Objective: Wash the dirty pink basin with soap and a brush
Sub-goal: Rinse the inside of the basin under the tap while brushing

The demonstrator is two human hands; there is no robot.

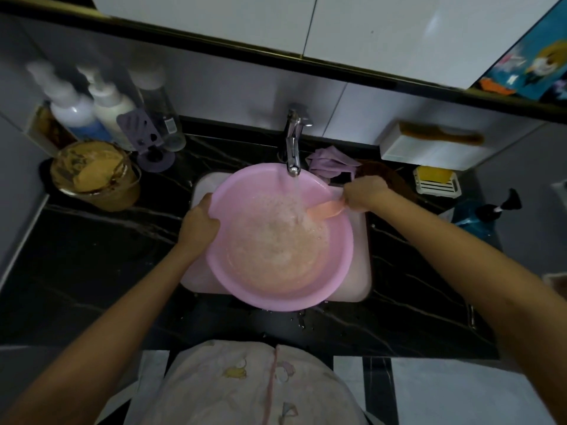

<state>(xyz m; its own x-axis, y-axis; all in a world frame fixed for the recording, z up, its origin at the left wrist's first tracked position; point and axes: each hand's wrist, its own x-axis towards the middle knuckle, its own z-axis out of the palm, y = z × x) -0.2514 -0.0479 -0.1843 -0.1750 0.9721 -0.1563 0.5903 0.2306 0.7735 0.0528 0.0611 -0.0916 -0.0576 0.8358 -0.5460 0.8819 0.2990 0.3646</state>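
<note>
The left hand (201, 220) curls over the pink basin (343, 256) at its left rim; the right hand (365, 193) clenches the brush (326, 209), head pointing inward toward centre.

One round pink plastic basin (337, 265), one orange plastic brush (329, 209), one chrome metal tap (293, 145), and apparently three blurred plastic bottles (109, 102).
</note>
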